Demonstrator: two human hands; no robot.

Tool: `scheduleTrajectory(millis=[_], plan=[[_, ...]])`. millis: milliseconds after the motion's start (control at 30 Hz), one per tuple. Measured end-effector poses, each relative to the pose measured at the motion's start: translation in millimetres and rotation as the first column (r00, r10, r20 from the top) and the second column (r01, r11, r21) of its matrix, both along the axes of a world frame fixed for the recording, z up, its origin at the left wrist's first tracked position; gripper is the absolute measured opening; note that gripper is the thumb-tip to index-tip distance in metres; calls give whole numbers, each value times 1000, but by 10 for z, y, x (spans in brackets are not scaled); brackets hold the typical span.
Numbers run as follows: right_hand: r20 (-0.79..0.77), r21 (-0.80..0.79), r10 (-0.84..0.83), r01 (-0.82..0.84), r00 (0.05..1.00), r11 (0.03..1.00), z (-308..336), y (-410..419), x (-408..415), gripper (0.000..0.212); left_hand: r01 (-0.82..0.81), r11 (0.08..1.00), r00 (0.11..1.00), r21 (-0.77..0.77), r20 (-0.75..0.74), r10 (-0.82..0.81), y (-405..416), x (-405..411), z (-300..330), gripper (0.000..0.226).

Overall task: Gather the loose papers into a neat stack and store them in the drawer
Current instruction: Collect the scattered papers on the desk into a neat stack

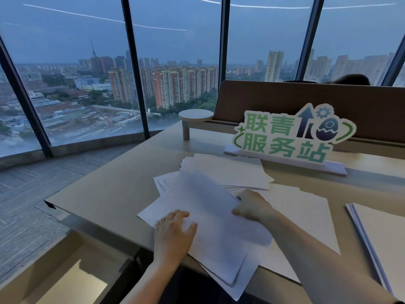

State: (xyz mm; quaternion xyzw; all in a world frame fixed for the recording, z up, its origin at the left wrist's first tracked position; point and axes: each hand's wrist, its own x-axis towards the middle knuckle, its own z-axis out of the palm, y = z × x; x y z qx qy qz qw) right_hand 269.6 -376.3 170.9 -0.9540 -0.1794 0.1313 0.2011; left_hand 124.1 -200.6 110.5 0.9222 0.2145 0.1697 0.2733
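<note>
Two hands press perhaps four paper piles.

A green-lettered sign stands on a white base on the desk. Left of the sign rises a small round stand; behind it a brown partition; beyond, windows, perhaps dusk.

A high-rise office: desk with divider panel, floor-to-ceiling windows (city towers beyond).
</note>
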Motion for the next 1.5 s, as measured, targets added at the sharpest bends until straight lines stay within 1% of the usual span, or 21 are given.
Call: scheduleTrajectory(millis=[67,133,200,267,333,500,633,733,800,867,1000,1100,1200,1267,1367,1500], plan=[[18,82,-17,15,1000,996,70,-87,34,11,0,999,996,-36,91,3,47,25,29,35],[32,185,-80,73,996,980,169,-204,73,10,-2,998,986,-63,168,13,86,72,84,31],[37,279,-168,151,985,948,257,-326,117,23,9,998,983,-61,184,2,107,152,156,31],[36,378,-254,222,967,899,303,-441,161,20,40,998,988,-54,149,-31,119,271,209,33],[23,473,-335,285,942,833,306,-538,194,18,76,996,994,-34,82,-73,125,404,243,38],[-28,600,-456,380,889,704,238,-769,257,10,148,989,985,28,-93,-145,145,769,300,51],[-65,632,-505,427,861,647,114,-954,303,8,212,976,954,52,-227,-195,136,1063,316,63],[-106,636,-526,464,844,617,21,-1048,329,4,298,950,916,98,-309,-256,81,1259,334,77],[-153,642,-539,498,828,583,-25,-1100,355,14,358,922,882,149,-379,-281,9,1374,356,83],[-173,638,-553,521,815,568,-54,-1156,374,21,403,895,855,189,-427,-295,-56,1485,367,83],[-181,627,-562,535,807,566,-90,-1285,396,22,459,869,805,185,-501,-319,-139,1674,351,86],[-175,633,-583,544,793,551,-130,-1373,417,25,491,853,777,180,-533,-334,-197,1756,350,81],[-180,615,-569,543,802,571,-171,-1436,417,31,512,840,761,177,-547,-348,-256,1787,395,73],[-195,622,-558,541,807,565,-168,-1457,397,28,523,827,759,207,-556,-340,-279,1808,421,71],[-202,643,-553,535,808,548,-156,-1475,359,21,542,777,765,321,-572,-298,-303,1846,410,64],[-213,666,-553,534,806,521,-176,-1508,327,17,500,716,829,488,-510,-230,-338,1850,368,44]])
